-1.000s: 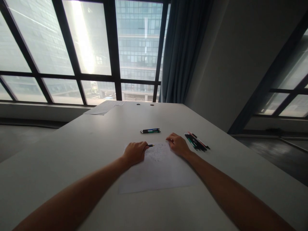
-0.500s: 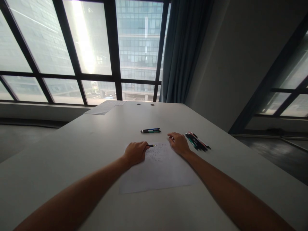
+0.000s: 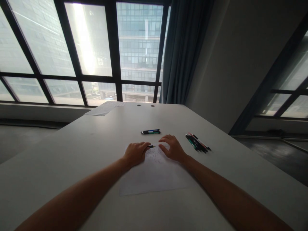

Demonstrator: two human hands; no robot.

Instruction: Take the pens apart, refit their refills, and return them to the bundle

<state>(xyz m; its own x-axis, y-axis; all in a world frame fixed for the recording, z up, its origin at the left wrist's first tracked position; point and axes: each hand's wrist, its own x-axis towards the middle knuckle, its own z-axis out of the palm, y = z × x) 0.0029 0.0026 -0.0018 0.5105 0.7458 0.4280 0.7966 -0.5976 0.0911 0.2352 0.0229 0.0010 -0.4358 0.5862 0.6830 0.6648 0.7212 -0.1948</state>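
Note:
My left hand point(image 3: 136, 153) rests on a white sheet of paper point(image 3: 154, 179) and is closed around a dark pen point(image 3: 151, 146), whose tip points right. Dark scribbled marks show on the upper part of the sheet. Over the sheet's right side is my right hand point(image 3: 173, 149), thumb and fingers apart with nothing between them. Its fingertips are close to the pen's tip but not touching it. Beyond the sheet lies a small group of pens point(image 3: 150, 132). To the right of my right hand several more pens point(image 3: 197, 143) lie side by side at a slant.
The white table point(image 3: 79, 150) runs forward to the windows. Loose papers point(image 3: 102, 109) lie at its far left edge. Two round dark inserts point(image 3: 152, 106) are set in the far end. A blue curtain point(image 3: 176, 57) hangs beyond the table.
My right hand has moved left, away from the slanted pens and towards the pen tip, with its thumb and fingers spread. My left hand still holds the pen in about the same place.

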